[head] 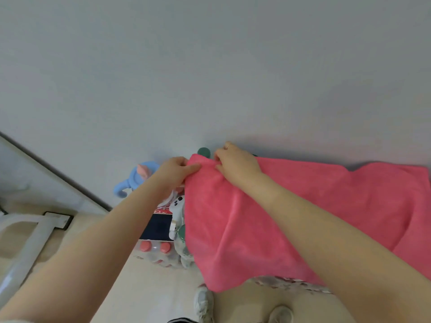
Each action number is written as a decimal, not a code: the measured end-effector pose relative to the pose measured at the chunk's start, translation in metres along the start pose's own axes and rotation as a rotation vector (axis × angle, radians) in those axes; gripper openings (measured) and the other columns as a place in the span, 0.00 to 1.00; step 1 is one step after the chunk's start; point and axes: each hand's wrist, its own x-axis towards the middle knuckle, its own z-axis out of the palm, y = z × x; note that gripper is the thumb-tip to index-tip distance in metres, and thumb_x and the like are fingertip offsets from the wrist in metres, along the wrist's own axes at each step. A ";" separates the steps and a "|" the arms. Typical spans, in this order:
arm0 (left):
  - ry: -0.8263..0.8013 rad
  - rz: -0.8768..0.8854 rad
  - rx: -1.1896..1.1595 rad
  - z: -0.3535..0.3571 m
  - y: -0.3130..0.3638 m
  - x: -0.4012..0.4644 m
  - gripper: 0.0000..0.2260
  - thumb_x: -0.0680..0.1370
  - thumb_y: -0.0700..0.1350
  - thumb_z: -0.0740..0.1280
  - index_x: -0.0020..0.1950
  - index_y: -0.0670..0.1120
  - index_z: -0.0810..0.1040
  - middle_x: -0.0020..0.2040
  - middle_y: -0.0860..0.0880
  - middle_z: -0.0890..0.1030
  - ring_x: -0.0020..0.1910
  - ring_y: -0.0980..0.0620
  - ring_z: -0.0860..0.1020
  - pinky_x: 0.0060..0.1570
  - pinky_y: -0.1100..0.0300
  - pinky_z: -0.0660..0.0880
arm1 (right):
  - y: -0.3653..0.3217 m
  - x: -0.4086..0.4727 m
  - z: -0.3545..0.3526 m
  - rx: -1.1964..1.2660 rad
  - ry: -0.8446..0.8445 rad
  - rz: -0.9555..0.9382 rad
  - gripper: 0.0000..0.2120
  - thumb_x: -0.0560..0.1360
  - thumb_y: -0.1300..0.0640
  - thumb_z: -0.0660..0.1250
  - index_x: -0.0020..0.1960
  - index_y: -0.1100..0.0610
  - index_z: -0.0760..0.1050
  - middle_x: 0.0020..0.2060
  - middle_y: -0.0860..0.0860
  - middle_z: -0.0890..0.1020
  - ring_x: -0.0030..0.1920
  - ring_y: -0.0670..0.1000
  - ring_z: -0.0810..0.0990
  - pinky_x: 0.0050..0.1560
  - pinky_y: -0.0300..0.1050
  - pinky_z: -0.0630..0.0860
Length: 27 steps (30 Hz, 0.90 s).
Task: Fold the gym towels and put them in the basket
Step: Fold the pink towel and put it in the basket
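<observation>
both hands pinch the near-left corner of the pink towel (pixel 268 220): left hand (pixel 176 172) and right hand (pixel 235 163) close together. towel hangs spread against the grey wall (pixel 210 66), covering bottles (pixel 155 247) below.

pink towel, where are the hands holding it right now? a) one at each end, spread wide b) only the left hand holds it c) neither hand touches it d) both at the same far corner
d: the left hand and the right hand both pinch the pink towel close together at its far left corner, while the rest lies spread to the right.
</observation>
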 end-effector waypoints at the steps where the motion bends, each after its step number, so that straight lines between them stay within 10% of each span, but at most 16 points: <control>1: 0.003 0.038 -0.016 -0.002 0.004 0.004 0.10 0.76 0.47 0.66 0.37 0.44 0.71 0.31 0.48 0.71 0.27 0.53 0.67 0.20 0.70 0.65 | -0.001 0.001 -0.002 -0.030 0.002 0.012 0.11 0.77 0.55 0.60 0.55 0.59 0.73 0.56 0.56 0.73 0.53 0.59 0.76 0.49 0.48 0.72; 9: 0.183 0.343 -0.147 -0.014 0.042 0.026 0.08 0.76 0.40 0.65 0.39 0.49 0.71 0.34 0.52 0.71 0.33 0.55 0.69 0.31 0.67 0.67 | -0.002 0.015 -0.025 0.120 0.389 0.159 0.09 0.78 0.55 0.59 0.53 0.58 0.73 0.46 0.59 0.82 0.50 0.61 0.79 0.46 0.51 0.73; 15: 0.208 0.112 -0.077 -0.003 0.005 0.011 0.16 0.79 0.45 0.60 0.66 0.42 0.67 0.50 0.48 0.73 0.47 0.49 0.73 0.48 0.58 0.69 | 0.000 -0.012 -0.003 0.202 0.064 -0.004 0.26 0.79 0.57 0.58 0.75 0.58 0.55 0.70 0.59 0.68 0.69 0.57 0.68 0.68 0.50 0.65; 20: 0.109 -0.057 -0.102 0.015 -0.042 -0.047 0.18 0.76 0.57 0.55 0.46 0.43 0.74 0.44 0.45 0.75 0.42 0.48 0.72 0.48 0.51 0.71 | 0.017 -0.060 0.016 0.222 0.088 -0.002 0.24 0.79 0.57 0.58 0.73 0.59 0.59 0.70 0.58 0.68 0.69 0.57 0.67 0.69 0.48 0.62; 27: 0.384 -0.079 -0.276 0.042 -0.082 -0.121 0.15 0.75 0.56 0.62 0.46 0.44 0.74 0.40 0.46 0.73 0.43 0.47 0.72 0.46 0.53 0.70 | 0.037 -0.131 0.015 0.335 0.197 0.022 0.18 0.77 0.61 0.60 0.66 0.59 0.68 0.64 0.57 0.73 0.64 0.57 0.71 0.65 0.47 0.65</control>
